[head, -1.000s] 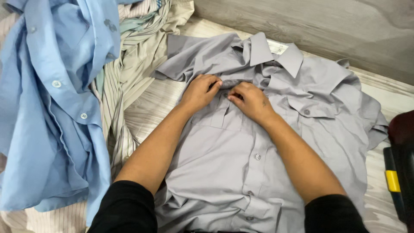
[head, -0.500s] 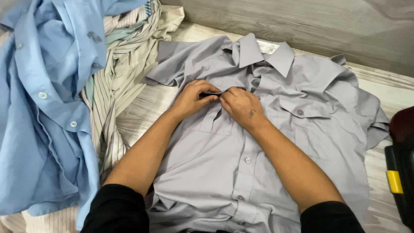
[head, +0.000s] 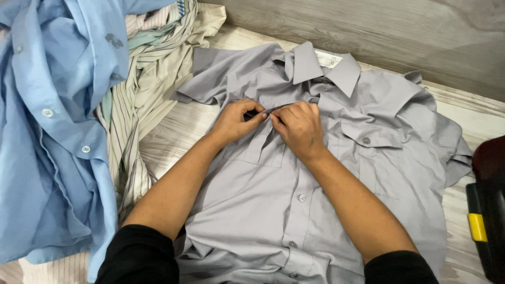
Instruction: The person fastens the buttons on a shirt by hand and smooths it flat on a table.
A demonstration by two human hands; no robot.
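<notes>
A grey short-sleeved shirt [head: 294, 221] lies front-up on a pale wood-grain surface, collar toward the far wall. My left hand [head: 235, 122] and my right hand [head: 299, 128] meet at its upper chest, just below the collar. Both pinch the front placket between thumb and fingertips, the knuckles almost touching. Two chest pockets lie either side of my hands; the right one shows a button [head: 365, 140]. Lower buttons on the placket look fastened.
A light blue shirt [head: 47, 137] is heaped at the left, over a cream striped garment [head: 142, 105]. A grey wooden wall [head: 368, 26] runs along the far side. A black object with a yellow part [head: 481, 226] sits at the right edge.
My hands have drawn closer together on the placket; the right hand has rolled so its knuckles face up. The view shifted slightly, and the shirt stays in place.
</notes>
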